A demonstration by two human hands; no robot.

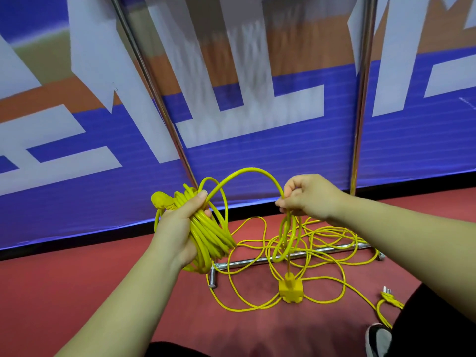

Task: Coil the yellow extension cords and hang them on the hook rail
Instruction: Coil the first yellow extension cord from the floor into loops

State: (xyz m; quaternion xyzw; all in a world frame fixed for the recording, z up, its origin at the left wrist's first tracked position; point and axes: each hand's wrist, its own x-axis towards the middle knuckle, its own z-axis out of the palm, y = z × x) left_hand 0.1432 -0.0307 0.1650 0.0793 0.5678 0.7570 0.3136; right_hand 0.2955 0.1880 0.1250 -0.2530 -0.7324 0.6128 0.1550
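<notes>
My left hand [180,222] grips a thick coil of yellow extension cord [208,235] with several loops, a yellow plug end [161,200] sticking out at its upper left. One strand arcs from the coil to my right hand [306,198], which pinches it between thumb and fingers. Below my right hand the cord drops to a yellow socket block [291,291] on the red floor. Loose yellow cord [332,251] lies tangled over the floor and a metal base bar. A pronged plug [387,292] lies at the right.
A chrome rack stands ahead: two uprights [164,109] [362,99] and a floor bar [247,262] with a short foot [212,276]. Behind it is a blue, white and orange banner wall [77,176]. A dark shoe [377,340] and trouser leg sit at the lower right.
</notes>
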